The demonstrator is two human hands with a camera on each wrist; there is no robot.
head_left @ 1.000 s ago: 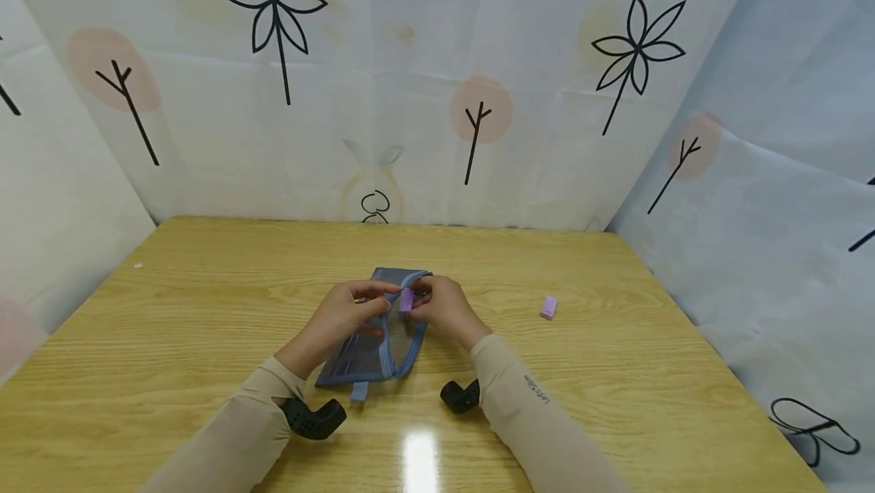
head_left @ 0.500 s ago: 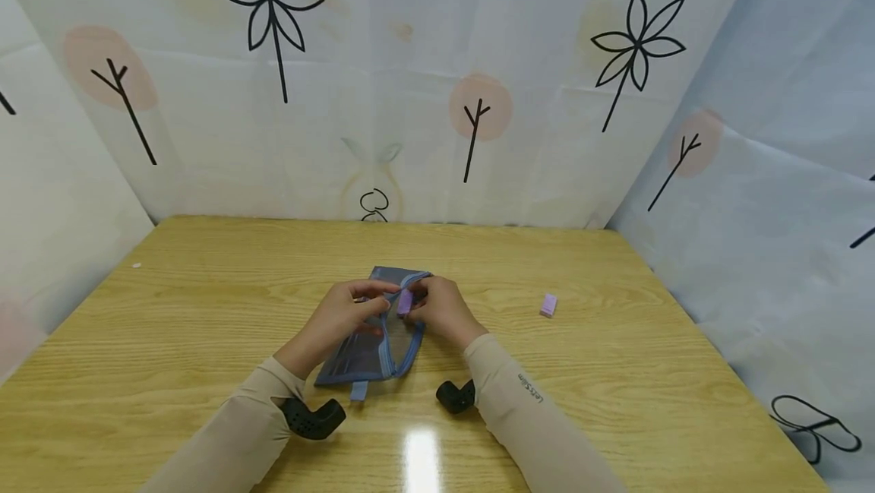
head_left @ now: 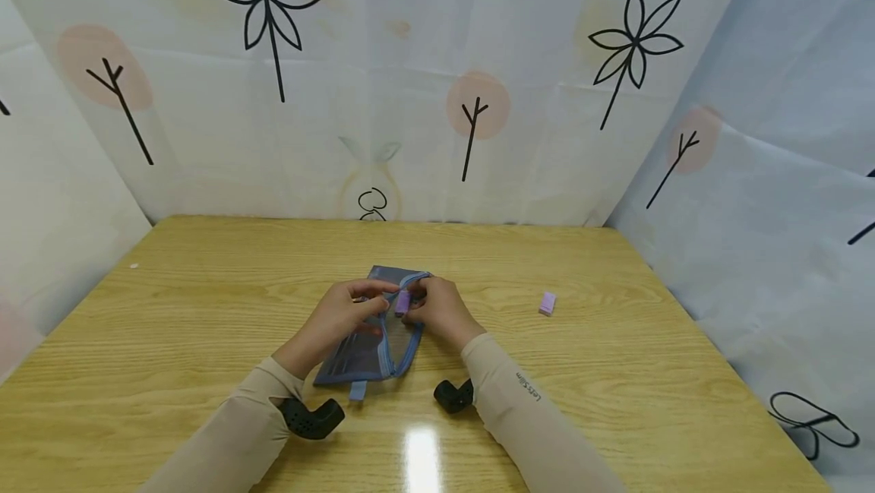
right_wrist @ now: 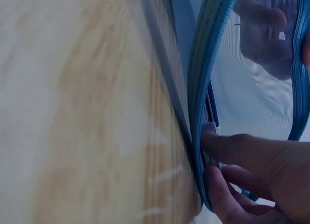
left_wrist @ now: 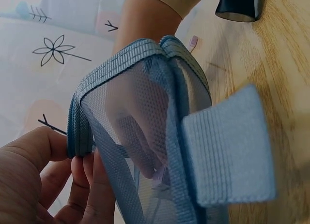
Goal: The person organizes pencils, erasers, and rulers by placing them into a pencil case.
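A grey mesh pouch [head_left: 352,362] with blue zipper edging lies on the table, its mouth spread apart. My left hand [head_left: 342,318] pinches one zippered edge between thumb and fingers; the left wrist view shows this grip on the zipper tape [left_wrist: 77,129]. Inside the opening, my right hand [head_left: 447,312] pinches a small purple block [head_left: 402,303], seen through the mesh in the left wrist view. In the right wrist view, the thumb and fingers reach past the blue zipper edge [right_wrist: 201,83], and most of the block is hidden there.
A second small purple block [head_left: 548,304] lies on the wooden table [head_left: 615,387], right of the pouch. Far left is a tiny white scrap [head_left: 134,266]. Patterned cloth [head_left: 410,83] hangs behind and at both sides. A blue tab [head_left: 358,391] sticks out of the pouch's near end.
My right hand has shifted slightly left with the purple block, which sits a little lower in the pouch's mouth. My left hand keeps its hold on the edge.
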